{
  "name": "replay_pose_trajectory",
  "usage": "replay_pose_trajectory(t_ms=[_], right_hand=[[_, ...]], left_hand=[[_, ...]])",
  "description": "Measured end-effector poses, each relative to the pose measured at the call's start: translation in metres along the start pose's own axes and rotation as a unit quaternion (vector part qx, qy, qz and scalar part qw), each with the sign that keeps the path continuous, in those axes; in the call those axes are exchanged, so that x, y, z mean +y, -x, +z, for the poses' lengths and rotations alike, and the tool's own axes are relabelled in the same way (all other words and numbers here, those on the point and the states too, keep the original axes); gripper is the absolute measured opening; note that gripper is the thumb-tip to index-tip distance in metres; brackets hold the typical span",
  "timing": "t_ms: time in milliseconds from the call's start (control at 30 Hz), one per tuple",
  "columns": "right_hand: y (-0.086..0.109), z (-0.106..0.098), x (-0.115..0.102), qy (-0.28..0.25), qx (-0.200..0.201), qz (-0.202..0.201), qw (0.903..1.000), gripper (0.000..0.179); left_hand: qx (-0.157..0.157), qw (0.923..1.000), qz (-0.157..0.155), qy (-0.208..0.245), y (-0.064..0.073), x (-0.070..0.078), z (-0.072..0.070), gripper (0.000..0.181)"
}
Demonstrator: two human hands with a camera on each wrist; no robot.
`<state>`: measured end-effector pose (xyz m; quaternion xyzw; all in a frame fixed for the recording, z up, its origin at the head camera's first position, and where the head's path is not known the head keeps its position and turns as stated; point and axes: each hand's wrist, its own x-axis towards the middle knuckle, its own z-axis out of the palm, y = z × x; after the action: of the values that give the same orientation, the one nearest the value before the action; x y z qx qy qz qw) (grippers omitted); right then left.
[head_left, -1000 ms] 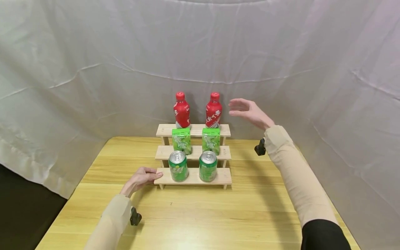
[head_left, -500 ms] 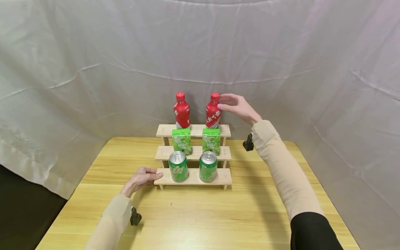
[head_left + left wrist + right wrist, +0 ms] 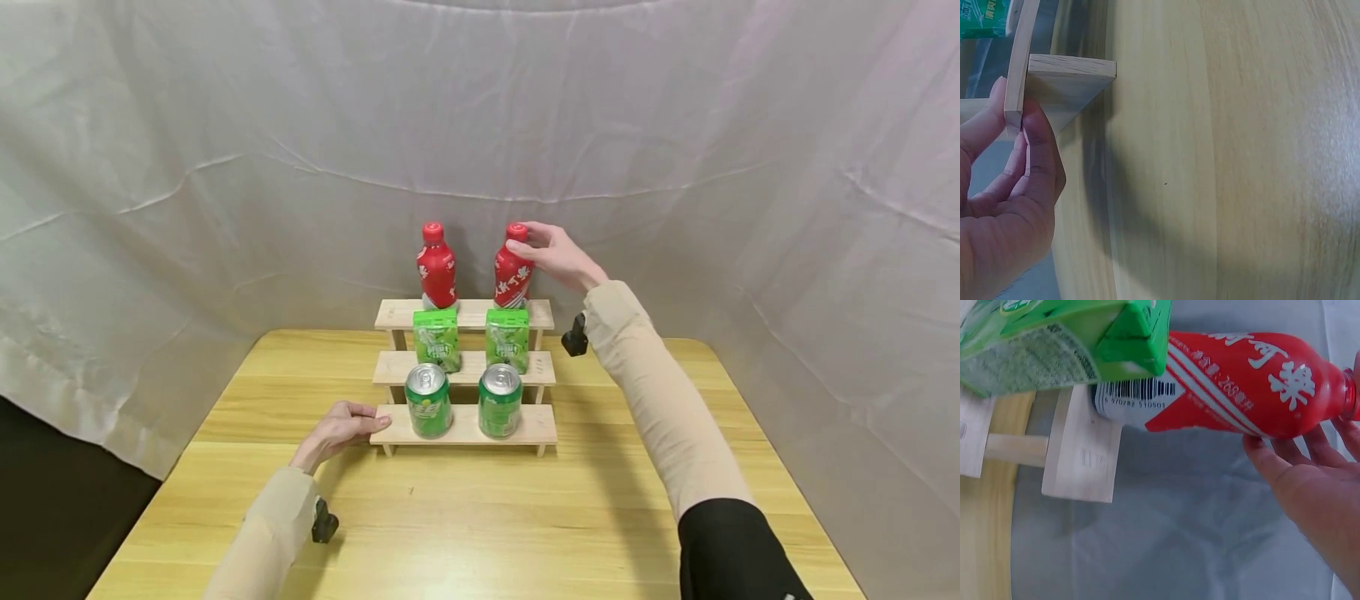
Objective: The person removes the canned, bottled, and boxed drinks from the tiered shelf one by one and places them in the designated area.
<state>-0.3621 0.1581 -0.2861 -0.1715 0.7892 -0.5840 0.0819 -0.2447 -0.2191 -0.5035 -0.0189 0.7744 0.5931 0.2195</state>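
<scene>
A three-step wooden display shelf [image 3: 463, 424] stands on the table. My left hand [image 3: 337, 429] pinches the left end of its lowest board between thumb and fingers; the left wrist view shows the board's edge [image 3: 1015, 94] in that pinch. On the top step two red bottles stand upright. My right hand [image 3: 558, 257] is at the right red bottle [image 3: 512, 275], thumb across the front of its neck and fingers curled behind. In the right wrist view the fingers [image 3: 1272, 459] lie along the bottle's [image 3: 1241, 384] side. The left red bottle [image 3: 437, 271] stands apart from both hands.
Two green drink cartons, left [image 3: 437, 337] and right [image 3: 507, 337], stand on the middle step. Green soda cans, left [image 3: 428, 408] and right [image 3: 499, 408], are on the lowest step. A grey curtain [image 3: 480, 108] hangs close behind the shelf and along the sides.
From the right of the shelf, my right hand has moved left to the right red bottle and taken hold of its neck. My left hand stays on the lowest board.
</scene>
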Motion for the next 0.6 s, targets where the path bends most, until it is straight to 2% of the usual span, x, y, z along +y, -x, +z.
replay_pose_trajectory(t_ms=[200, 400, 600], right_hand=[[-0.0026, 0.0035, -0.0004, 0.015, 0.012, -0.01, 0.9998, 0.048], [-0.0036, 0.0036, -0.0006, 0.011, 0.017, -0.001, 0.9998, 0.046], [-0.0046, 0.0044, -0.0008, 0.037, 0.03, -0.012, 0.9988, 0.044]], left_hand=[[0.003, 1.0, 0.0, 0.003, -0.0014, -0.0013, -0.0014, 0.056], [0.004, 1.0, -0.004, -0.006, -0.0024, -0.0015, -0.0012, 0.059], [0.006, 0.9999, -0.004, -0.015, -0.0014, -0.0006, -0.0008, 0.062]])
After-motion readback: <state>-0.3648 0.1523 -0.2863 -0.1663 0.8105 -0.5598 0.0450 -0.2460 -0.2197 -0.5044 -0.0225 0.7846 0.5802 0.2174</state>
